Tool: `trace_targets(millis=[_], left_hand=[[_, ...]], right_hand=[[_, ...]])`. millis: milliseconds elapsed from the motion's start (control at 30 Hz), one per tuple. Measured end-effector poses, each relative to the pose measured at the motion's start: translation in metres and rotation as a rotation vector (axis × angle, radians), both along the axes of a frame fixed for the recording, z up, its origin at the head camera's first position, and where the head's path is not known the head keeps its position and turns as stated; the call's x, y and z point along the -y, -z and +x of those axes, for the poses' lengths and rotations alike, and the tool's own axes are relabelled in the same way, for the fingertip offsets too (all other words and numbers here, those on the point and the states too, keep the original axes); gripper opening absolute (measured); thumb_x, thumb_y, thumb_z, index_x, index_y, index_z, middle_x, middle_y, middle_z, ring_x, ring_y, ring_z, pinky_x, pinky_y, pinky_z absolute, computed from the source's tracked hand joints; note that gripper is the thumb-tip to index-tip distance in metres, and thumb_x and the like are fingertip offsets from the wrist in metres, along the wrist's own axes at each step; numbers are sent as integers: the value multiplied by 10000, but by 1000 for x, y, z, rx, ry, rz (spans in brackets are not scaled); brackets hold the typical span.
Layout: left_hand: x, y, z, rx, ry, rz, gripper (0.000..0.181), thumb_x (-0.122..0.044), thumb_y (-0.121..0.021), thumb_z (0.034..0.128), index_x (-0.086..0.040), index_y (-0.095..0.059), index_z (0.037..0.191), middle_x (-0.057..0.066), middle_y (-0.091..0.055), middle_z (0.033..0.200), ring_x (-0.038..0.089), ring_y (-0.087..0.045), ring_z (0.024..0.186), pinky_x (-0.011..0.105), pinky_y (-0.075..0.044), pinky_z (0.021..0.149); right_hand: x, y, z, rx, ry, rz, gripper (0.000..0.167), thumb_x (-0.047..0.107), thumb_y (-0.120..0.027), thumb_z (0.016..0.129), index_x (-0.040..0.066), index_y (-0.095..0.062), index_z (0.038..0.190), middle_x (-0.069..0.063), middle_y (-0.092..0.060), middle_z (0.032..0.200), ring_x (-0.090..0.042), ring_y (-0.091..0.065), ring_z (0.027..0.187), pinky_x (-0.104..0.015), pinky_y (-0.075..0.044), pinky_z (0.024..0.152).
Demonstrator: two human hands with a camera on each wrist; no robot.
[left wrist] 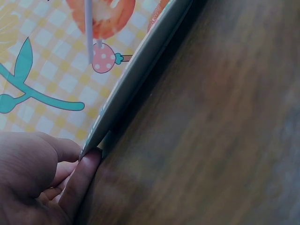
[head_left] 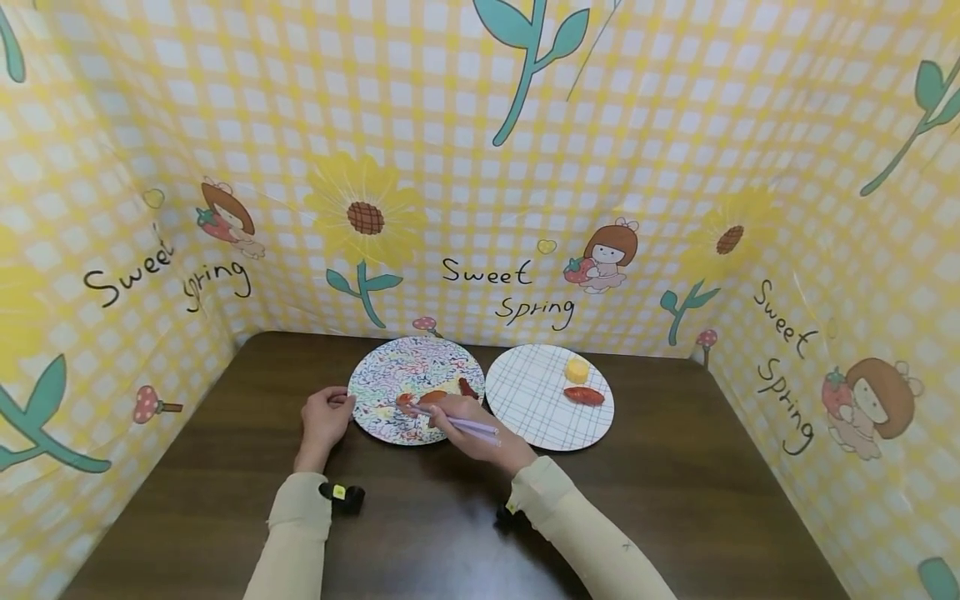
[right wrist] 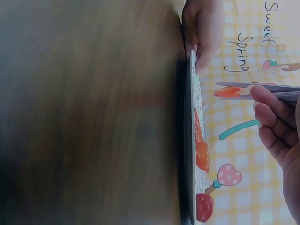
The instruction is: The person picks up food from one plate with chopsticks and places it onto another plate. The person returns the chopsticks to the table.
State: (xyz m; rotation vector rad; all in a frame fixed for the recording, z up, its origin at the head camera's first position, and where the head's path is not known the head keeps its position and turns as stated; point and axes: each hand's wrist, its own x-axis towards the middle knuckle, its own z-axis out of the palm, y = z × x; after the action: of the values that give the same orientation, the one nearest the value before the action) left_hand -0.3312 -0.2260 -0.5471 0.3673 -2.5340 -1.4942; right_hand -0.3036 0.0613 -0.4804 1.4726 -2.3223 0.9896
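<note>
My left hand (head_left: 326,421) pinches the left rim of a round, multicolour-speckled plate (head_left: 382,367); in the left wrist view, thumb and finger close on its edge. My right hand (head_left: 472,429) holds a pair of pale purple chopsticks (head_left: 476,429) over this plate. Between their tips is an orange-red, white-streaked piece of food (left wrist: 105,18), perhaps a shrimp; the right wrist view shows it raised above the plate. Also on the speckled plate lie an orange piece of food (right wrist: 202,152), partly behind my right hand in the head view, and a dark red one (head_left: 468,388).
Right of the speckled plate stands a white plate with grid lines (head_left: 525,404), bearing a yellow round piece (head_left: 577,370) and a reddish-brown sausage-shaped piece (head_left: 583,396). The dark wooden table (head_left: 420,533) is bounded by yellow checked cloth walls (head_left: 480,192) at back and sides.
</note>
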Motion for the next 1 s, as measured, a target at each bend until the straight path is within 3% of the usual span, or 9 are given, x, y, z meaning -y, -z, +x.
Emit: trace_targets(millis=[233, 433, 600, 700, 867, 1000], left_hand=[[0, 1, -1, -18, -5, 0, 364, -177, -627, 993, 73, -633, 1257, 241, -678, 1111, 171, -684, 821, 197, -519, 639], [0, 0, 0, -20, -7, 7, 355, -165, -629, 989, 81, -637, 1245, 247, -679, 1101, 118, -668, 767, 193, -505, 625], [-2, -1, 0, -26, -10, 6, 354, -162, -629, 987, 86, -639, 1240, 250, -680, 1098, 158, -679, 799, 183, -504, 619], [-3, -1, -1, -29, -12, 8, 354, -160, -632, 984, 88, -640, 1236, 251, -682, 1094, 169, -683, 805, 183, -508, 618], [-3, -2, -1, -27, -14, 5, 350, -157, -635, 982, 84, -643, 1235, 248, -685, 1091, 155, -681, 791, 184, -505, 617], [-4, -2, 1, -32, -17, 3, 343, -152, -636, 980, 85, -647, 1227, 245, -687, 1076, 119, -671, 760, 177, -499, 608]], right_hand=[[11, 10, -9, 120, -31, -73, 348, 56, -406, 1082, -49, -712, 952, -200, -727, 1019, -105, -560, 792, -162, -463, 702], [18, 23, -18, 255, -7, -140, 384, 105, -394, 1099, -56, -731, 1010, -179, -737, 950, -159, -587, 734, -169, -455, 660], [21, 28, -22, 392, 27, -162, 388, 155, -399, 1106, -20, -745, 1088, -140, -751, 931, -273, -658, 806, -192, -482, 692], [22, 31, -25, 461, 55, -165, 402, 183, -393, 1110, -8, -747, 1128, -118, -756, 930, -241, -676, 836, -216, -497, 689], [24, 34, -28, 497, 62, -153, 418, 187, -394, 1109, -43, -743, 1095, -128, -755, 921, -209, -673, 832, -211, -506, 690], [26, 36, -31, 507, 81, -140, 425, 182, -393, 1101, -37, -754, 1050, -135, -759, 922, -260, -676, 841, -187, -485, 673]])
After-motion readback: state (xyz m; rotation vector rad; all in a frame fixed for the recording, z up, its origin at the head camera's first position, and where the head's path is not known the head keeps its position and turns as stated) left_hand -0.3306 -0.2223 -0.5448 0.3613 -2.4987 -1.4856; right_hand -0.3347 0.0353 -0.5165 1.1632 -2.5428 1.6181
